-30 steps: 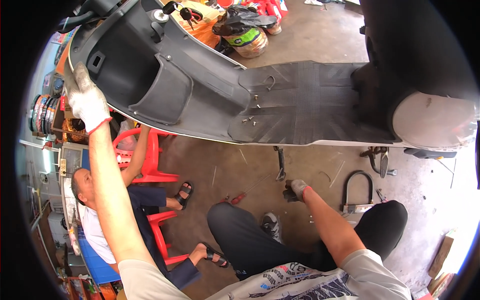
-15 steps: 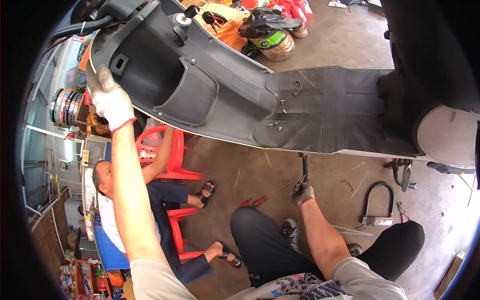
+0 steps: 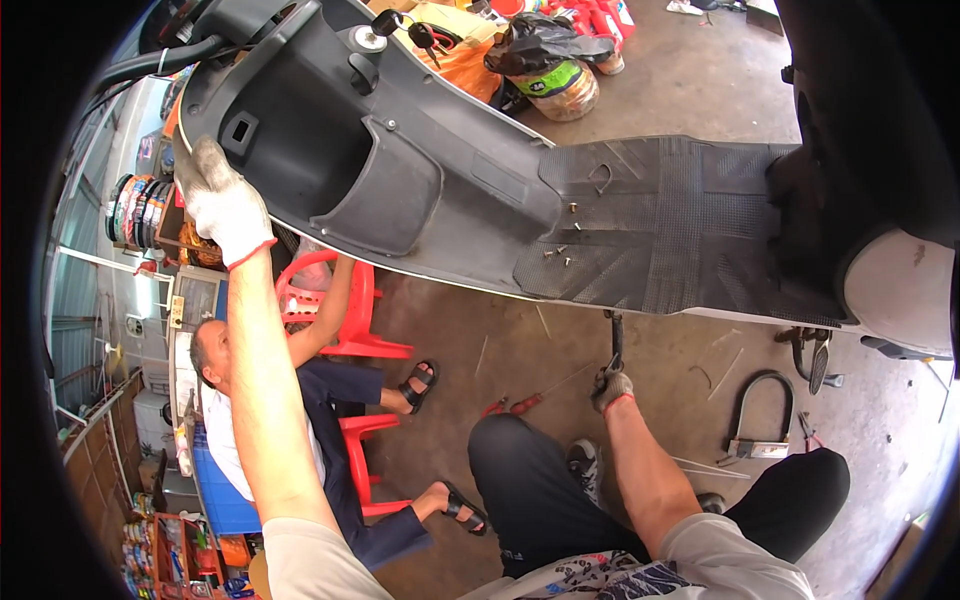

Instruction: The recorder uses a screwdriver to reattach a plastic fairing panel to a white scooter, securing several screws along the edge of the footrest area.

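Note:
A scooter's dark grey inner front panel [image 3: 470, 185] fills the upper left, and its ribbed footboard [image 3: 670, 220] runs to the right. My left hand [image 3: 228, 212], in a white glove with grey fingertips, grips the panel's left edge. Below the footboard, my gloved right hand [image 3: 612, 390] is closed round the lower part of a dark metal bar [image 3: 616, 340] reaching down from the scooter's underside. Several small screws [image 3: 556, 252] and a bent dark clip [image 3: 600, 178] lie on the footboard. Keys [image 3: 425, 36] hang by the ignition lock.
Another person [image 3: 215, 355] sits at the left by red plastic chairs [image 3: 362, 310], one arm raised to the panel's underside. A red-handled screwdriver [image 3: 526, 403], a U-shaped lock [image 3: 762, 445] and pliers [image 3: 808, 430] lie on the floor. Beyond the scooter stands a bag-covered tub [image 3: 560, 90].
The whole view has shifted slightly, so the scene sits a little further right and lower. Both my hands keep their holds, with no clear movement of the scooter.

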A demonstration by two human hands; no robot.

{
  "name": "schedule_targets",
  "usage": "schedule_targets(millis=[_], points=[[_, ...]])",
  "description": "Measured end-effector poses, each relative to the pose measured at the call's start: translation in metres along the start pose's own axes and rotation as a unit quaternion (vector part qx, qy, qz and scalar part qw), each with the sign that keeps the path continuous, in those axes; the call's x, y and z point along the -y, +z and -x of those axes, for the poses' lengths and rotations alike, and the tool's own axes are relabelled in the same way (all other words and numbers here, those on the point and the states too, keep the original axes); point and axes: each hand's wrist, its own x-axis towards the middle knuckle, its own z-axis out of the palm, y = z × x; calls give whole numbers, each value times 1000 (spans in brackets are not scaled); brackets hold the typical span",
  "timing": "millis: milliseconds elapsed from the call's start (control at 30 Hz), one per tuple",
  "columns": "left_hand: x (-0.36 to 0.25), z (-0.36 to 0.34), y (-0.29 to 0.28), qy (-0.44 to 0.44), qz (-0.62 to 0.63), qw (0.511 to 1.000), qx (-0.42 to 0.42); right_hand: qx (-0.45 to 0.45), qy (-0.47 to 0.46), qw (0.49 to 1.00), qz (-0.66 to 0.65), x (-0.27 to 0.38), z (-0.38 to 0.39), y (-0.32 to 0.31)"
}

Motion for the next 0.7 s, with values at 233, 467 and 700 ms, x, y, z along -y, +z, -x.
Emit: schedule_targets(millis=[233, 467, 700], points=[[3, 0, 0, 11, -12, 1000, -9, -3, -24, 999, -24, 11, 12, -21], [-4, 1, 3, -25, 2, 1000, -13, -46, -101, 994, -15, 49, 36, -43], [-2, 2, 4, -28, 13, 999, -15, -27, -251, 966, 59, 104, 89, -39]])
